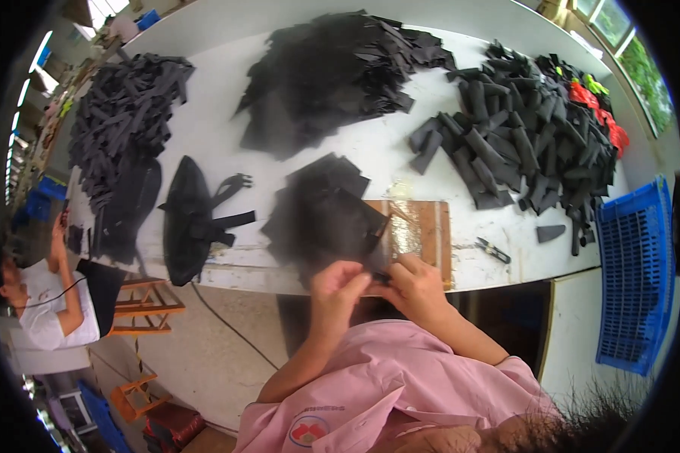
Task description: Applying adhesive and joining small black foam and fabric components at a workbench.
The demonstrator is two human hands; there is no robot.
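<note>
Near the lower middle of the frame, both hands meet at the front edge of the white bench [370, 162]. The left hand [338, 288] and the right hand [414, 285] each have their fingers pinched shut on a small black fabric piece [379, 269] held between them, so each grip is closed on that piece; how the piece is shaped cannot be told, since the fingers cover most of it. Just above the hands lies a loose stack of black fabric sheets [321, 215], partly over a wooden board [431, 226] with a shiny smeared patch. To the right of the board a small pair of snips [493, 250] lies on the bench. In the upper middle sits a large heap of black cut pieces [332, 75], in the upper right a pile of dark grey strips [521, 143] with some red and yellow-green bits behind it, and in the upper left another pile of black strips [125, 113]. A black strapped item [193, 219] lies at middle left. A blue plastic crate [636, 279] stands at the right edge. At the lower left another person in a white shirt [49, 302] sits beside a wooden stool [147, 306].
</note>
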